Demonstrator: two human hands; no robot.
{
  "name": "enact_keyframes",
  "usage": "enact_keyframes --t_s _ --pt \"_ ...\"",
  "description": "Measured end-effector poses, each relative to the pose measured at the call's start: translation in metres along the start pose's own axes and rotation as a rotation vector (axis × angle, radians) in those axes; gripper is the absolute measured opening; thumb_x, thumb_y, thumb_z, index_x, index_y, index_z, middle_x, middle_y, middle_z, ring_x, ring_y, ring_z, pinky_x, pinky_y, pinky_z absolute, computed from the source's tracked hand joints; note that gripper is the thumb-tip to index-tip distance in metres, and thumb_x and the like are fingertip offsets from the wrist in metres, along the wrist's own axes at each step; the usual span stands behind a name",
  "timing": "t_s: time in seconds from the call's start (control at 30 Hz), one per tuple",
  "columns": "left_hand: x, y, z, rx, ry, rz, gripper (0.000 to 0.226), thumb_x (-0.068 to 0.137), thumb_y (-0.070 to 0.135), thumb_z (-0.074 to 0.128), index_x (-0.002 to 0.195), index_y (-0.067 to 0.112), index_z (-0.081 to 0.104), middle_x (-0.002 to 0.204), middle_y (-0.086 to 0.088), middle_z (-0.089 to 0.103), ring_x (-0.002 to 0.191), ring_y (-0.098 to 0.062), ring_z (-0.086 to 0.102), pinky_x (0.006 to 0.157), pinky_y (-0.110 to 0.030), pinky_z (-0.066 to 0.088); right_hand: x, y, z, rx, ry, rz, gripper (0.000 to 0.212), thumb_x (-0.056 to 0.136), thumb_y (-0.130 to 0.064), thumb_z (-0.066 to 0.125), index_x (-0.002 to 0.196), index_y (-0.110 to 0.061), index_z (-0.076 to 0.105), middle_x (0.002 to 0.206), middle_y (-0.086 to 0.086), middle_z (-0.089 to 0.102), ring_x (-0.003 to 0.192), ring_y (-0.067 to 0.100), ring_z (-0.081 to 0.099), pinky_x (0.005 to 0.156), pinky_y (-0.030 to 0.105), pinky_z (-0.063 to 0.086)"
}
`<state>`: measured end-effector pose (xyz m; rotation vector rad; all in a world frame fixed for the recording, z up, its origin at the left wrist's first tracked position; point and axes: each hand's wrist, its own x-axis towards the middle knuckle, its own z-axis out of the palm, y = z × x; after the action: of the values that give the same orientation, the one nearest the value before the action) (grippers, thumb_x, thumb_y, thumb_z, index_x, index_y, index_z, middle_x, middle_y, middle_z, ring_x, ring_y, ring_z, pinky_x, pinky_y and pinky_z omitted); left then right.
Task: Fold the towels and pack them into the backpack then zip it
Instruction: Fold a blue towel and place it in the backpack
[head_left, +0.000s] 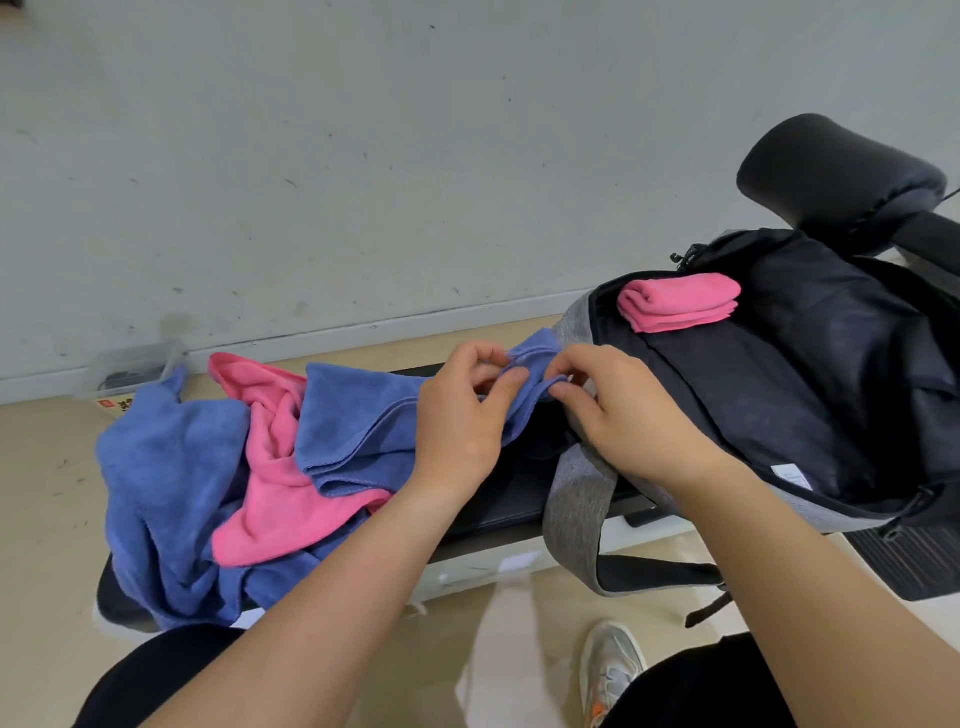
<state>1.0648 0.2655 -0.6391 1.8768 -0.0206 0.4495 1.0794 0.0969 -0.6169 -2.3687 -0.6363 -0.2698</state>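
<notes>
A blue towel (358, 426), folded over lengthwise, stretches across the black bench. My left hand (462, 415) and my right hand (618, 410) both pinch its right-hand end, close together. To the right lies the open grey and black backpack (810, 374), with a folded pink towel (680, 301) lying at its opening. On the left, a crumpled pink towel (275, 499) lies on a rumpled blue towel (166, 478) that hangs over the bench's end.
The black bench (498, 514) stands on a beige floor near a white wall. A grey backpack strap (576, 514) hangs over its front edge. A black padded roll (836, 176) stands behind the backpack. A clear plastic box (135, 366) sits by the wall. My shoe (610, 670) is below.
</notes>
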Motion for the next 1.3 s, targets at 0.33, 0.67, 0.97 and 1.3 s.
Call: enact_keyframes --t_s 0.33,0.67,0.97,1.3 --pt "-0.001 0.015 -0.002 -0.035 0.048 0.038 0.018 0.085 0.016 0.075 0.084 0.030 0.064 0.080 0.015 0.071 0.075 -0.005 0.067 0.064 -0.017 0.049 0.002 -0.017 -0.002 0.155 0.101 -0.003 0.010 0.092 -0.010 0.062 0.094 -0.016 0.070 0.084 -0.006 0.064 0.076 0.010 0.058 0.067 0.015 0.043" --pt "0.000 0.011 -0.014 -0.090 -0.144 0.026 0.018 0.094 0.017 0.066 0.107 0.018 0.078 0.103 0.009 0.076 0.102 -0.003 0.069 0.094 -0.030 0.054 0.004 -0.017 -0.002 0.295 0.151 0.136 0.011 0.084 -0.016 0.074 0.085 -0.027 0.074 0.073 -0.010 0.070 0.069 0.014 0.060 0.059 0.012 0.041" --pt "-0.002 0.013 -0.009 -0.224 -0.142 -0.128 0.008 0.088 0.017 0.074 0.096 0.018 0.076 0.089 0.005 0.078 0.089 -0.004 0.073 0.080 -0.016 0.054 0.004 -0.015 0.005 0.211 0.284 0.167 0.020 0.080 -0.027 0.078 0.082 -0.023 0.059 0.078 -0.010 0.056 0.066 0.005 0.048 0.061 0.016 0.040" --pt "0.003 0.010 -0.013 -0.248 -0.087 -0.167 0.010 0.094 0.012 0.065 0.098 0.012 0.075 0.091 0.005 0.077 0.087 0.000 0.071 0.075 -0.010 0.050 0.000 -0.017 0.010 0.221 0.174 0.111 0.011 0.085 -0.015 0.074 0.094 -0.019 0.071 0.089 -0.009 0.066 0.084 0.005 0.062 0.071 0.013 0.048"
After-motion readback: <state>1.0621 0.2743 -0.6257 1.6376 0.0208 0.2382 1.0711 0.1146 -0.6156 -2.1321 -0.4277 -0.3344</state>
